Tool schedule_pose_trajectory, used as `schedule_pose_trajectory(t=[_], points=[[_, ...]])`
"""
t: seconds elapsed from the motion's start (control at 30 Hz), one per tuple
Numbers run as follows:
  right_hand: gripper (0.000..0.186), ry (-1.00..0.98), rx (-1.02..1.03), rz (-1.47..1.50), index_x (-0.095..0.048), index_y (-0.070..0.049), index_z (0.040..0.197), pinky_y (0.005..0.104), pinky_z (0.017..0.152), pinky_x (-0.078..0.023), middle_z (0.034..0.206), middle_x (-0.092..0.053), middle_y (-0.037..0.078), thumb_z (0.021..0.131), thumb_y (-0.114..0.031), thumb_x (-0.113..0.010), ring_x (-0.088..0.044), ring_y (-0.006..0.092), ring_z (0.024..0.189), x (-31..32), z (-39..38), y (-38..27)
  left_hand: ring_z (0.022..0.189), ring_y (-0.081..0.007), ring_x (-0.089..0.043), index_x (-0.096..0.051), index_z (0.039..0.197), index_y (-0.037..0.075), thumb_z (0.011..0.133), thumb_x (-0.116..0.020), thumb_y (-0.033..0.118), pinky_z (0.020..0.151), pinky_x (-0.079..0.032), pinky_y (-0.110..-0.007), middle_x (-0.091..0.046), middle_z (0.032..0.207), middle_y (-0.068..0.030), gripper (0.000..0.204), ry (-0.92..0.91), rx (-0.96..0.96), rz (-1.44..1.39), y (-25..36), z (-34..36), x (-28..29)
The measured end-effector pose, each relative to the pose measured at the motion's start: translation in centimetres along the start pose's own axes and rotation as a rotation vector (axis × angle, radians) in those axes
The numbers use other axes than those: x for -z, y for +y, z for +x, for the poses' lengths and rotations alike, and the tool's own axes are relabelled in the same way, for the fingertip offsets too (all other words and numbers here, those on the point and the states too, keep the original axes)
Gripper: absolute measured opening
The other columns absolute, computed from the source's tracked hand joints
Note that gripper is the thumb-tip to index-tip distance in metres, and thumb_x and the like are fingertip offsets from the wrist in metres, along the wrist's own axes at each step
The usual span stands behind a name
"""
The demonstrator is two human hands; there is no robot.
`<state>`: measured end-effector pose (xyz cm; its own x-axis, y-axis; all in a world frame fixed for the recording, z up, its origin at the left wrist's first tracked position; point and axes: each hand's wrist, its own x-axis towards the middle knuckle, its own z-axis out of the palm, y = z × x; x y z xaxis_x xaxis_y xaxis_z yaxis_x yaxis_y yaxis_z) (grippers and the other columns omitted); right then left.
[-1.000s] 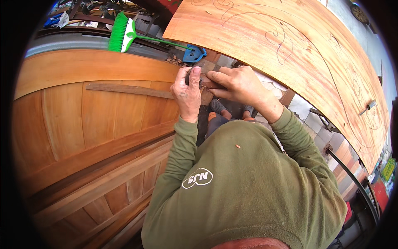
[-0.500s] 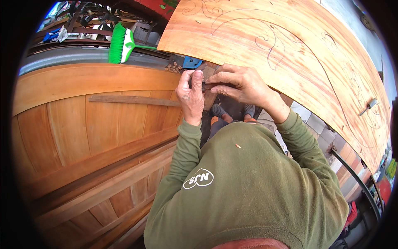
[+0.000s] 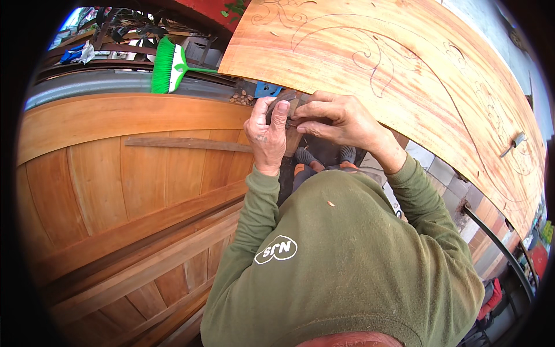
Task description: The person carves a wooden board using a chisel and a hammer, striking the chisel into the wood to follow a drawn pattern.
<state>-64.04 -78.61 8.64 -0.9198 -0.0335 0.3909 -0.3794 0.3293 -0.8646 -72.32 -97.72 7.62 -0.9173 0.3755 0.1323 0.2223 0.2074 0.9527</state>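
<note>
Close together beyond my chest, both hands are raised over the gap between two pieces of woodwork. My left hand (image 3: 267, 136) is closed, thumb up, around a small dark object (image 3: 290, 117) whose kind I cannot make out. From the other side, my right hand (image 3: 344, 120) pinches at the same dark object with thumb and fingers; most of it is hidden by the fingers. To the right of my hands lies a large wooden board (image 3: 341, 43) with curling floral lines drawn on it. A panelled wooden door (image 3: 139, 110) lies at the left.
On the door rests a narrow wood strip (image 3: 185, 144). A green broom (image 3: 167, 66) lies beyond it, near a blue plastic thing (image 3: 267, 89). A small tool with a dark head (image 3: 513, 144) sits on the board's right end. A dark metal bar (image 3: 497, 246) runs below the board.
My hands stay in nearly the same place. The right fingers have shifted slightly at the dark object, and more of it shows beside my left thumb. The view has tilted a little.
</note>
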Motion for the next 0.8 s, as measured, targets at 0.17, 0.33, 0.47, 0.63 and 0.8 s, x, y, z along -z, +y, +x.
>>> schedule_pose_trajectory(t=[0.17,0.33,0.47,0.63,0.8], points=[[0.024,-0.030,0.010,0.026,-0.075,-0.008,0.111,0.0350,0.076,-0.059,0.097,-0.070,0.007,0.088,-0.012,-0.082,-0.071,0.0233,0.090,-0.2,0.0,-0.7,0.073,-0.0119,-0.062,-0.067,0.100,0.000,0.101,-0.071,0.037,0.066,-0.051,-0.030,-0.070,0.079,-0.0057,0.037,0.009,-0.028,0.013,0.1,-0.7,0.4],[0.023,-0.053,-0.010,0.040,-0.074,-0.007,0.109,0.0353,0.077,-0.058,0.099,-0.070,0.007,0.088,-0.010,-0.081,-0.070,0.0235,0.091,-0.7,-0.4,-1.0,0.063,-0.0073,-0.054,-0.067,0.100,0.002,0.101,-0.071,0.038,0.054,-0.041,-0.026,-0.066,0.076,-0.0013,0.037,0.018,-0.076,0.002,-0.3,-1.5,0.4],[0.021,-0.034,0.000,0.075,-0.074,-0.006,0.107,0.0348,0.077,-0.058,0.098,-0.070,0.007,0.088,-0.009,-0.081,-0.070,0.0244,0.090,-1.2,-0.9,-1.0,0.073,-0.0132,-0.064,-0.068,0.101,0.000,0.099,-0.073,0.037,0.067,-0.052,-0.031,-0.071,0.080,-0.0068,0.038,0.008,-0.042,0.033,0.0,-2.2,0.9],[0.031,-0.013,-0.085,0.142,-0.070,-0.006,0.116,0.0334,0.079,-0.057,0.099,-0.069,0.005,0.089,-0.016,-0.082,-0.068,0.0177,0.094,-1.6,-2.2,-0.8,0.070,-0.0124,-0.062,-0.068,0.100,0.000,0.099,-0.073,0.036,0.063,-0.050,-0.030,-0.068,0.077,-0.0043,0.036,0.003,-0.058,0.031,0.0,-2.8,1.1],[0.043,0.059,-0.416,0.448,-0.064,-0.004,0.128,0.0299,0.084,-0.056,0.108,-0.068,0.003,0.092,-0.021,-0.082,-0.065,0.0118,0.102,-0.8,-4.9,0.0,0.050,-0.0028,-0.044,-0.063,0.099,0.006,0.105,-0.064,0.036,0.041,-0.032,-0.019,-0.058,0.078,0.0016,0.031,0.035,0.045,-0.209,1.1,-3.2,0.2]])
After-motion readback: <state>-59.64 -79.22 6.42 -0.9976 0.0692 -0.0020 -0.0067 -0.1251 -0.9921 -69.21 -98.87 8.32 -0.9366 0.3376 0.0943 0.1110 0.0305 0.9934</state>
